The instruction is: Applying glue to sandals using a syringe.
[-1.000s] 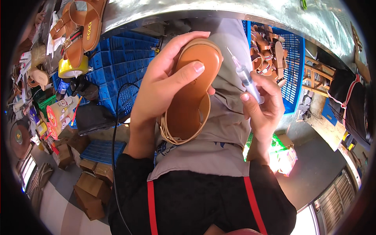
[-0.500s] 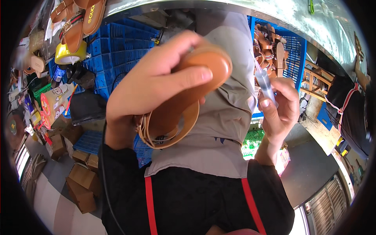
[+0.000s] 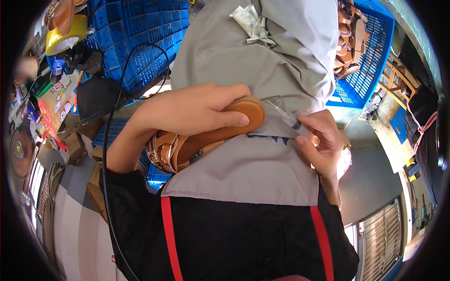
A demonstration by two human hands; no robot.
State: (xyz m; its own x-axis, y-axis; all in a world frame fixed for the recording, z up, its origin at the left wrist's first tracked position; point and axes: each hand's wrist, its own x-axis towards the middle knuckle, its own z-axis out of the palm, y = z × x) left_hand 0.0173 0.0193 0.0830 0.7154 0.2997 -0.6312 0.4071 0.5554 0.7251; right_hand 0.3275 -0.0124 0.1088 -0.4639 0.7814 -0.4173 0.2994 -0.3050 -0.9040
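Note:
Across my lap lies a brown strappy sandal [image 3: 206, 143], its rounded heel end toward the right. My left hand [image 3: 201, 110] is closed round that end, thumb on the insole and fingers over the far side. The sandal's straps hang near my left wrist. My right hand [image 3: 322, 140] grips a clear syringe [image 3: 294, 122] by its barrel. The thin tip points up and left, close to the sandal's rounded end but apart from it. Under both hands spreads a grey apron [image 3: 262, 159]. A crumpled white cloth [image 3: 253, 25] rests on the apron farther off.
At the far right a blue crate [image 3: 368, 61] holds several brown sandals. Stacked blue crates [image 3: 140, 37] stand at the far left, with a black cable [image 3: 115, 103] hanging in front. A yellow tape roll [image 3: 68, 35] sits at the left, above cardboard boxes [image 3: 77, 145].
The sandal has come down and turned to lie across my lap. My right hand has lowered the syringe and tilted its tip leftward, nearer the sandal. The view has shifted, showing the white cloth.

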